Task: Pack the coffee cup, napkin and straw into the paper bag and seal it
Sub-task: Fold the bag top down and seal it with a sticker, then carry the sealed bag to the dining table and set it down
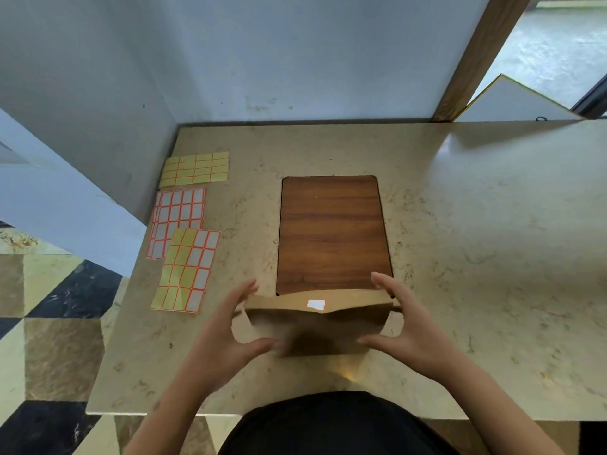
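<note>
A brown paper bag (pixel 315 326) stands on the beige counter near its front edge, its top folded over. A small white sticker with an orange border (pixel 315 304) sits on the fold. My left hand (pixel 230 330) grips the bag's left side, thumb in front and fingers behind. My right hand (pixel 400 326) holds the right side the same way. The coffee cup, napkin and straw are not visible; the bag's inside is hidden.
A dark wooden board (pixel 331 231) lies flat just behind the bag. Sheets of yellow and white label stickers (pixel 187 244) lie at the counter's left edge (pixel 131 290). A wall runs along the back and a wooden post (pixel 473 60) rises at the back right.
</note>
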